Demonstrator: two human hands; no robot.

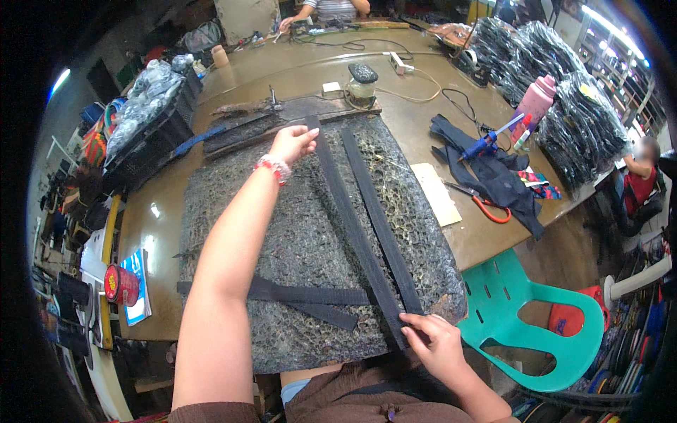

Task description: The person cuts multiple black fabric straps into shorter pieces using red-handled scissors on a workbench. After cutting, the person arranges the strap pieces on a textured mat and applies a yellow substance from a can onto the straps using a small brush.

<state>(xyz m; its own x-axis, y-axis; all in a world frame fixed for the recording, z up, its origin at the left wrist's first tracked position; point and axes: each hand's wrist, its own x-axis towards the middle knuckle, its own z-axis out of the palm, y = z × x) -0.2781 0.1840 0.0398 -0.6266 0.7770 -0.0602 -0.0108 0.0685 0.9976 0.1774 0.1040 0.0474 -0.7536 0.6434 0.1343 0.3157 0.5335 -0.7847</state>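
Observation:
A long black webbing strap (350, 229) stretches over a dark, pitted and crusted board (282, 218). At its far end, my left hand (296, 143) pinches it between thumb and fingers. The near end, by the board's front right corner, is pinched in my right hand (431, 340). Just to the right lies a second black strap (381, 218), nearly parallel to the first. Two more dark straps (324, 295) cross each other on the near left part of the board, partly hidden behind my left forearm.
A lidded glass jar (362, 88) stands beyond the board. Orange-handled scissors (491, 210), a blue glue gun (483, 146), dark cloth and a pink bottle (536, 99) sit on the right. A black crate (155, 134) stands left; a green chair (536, 310) adjoins the table. Other people sit farther off.

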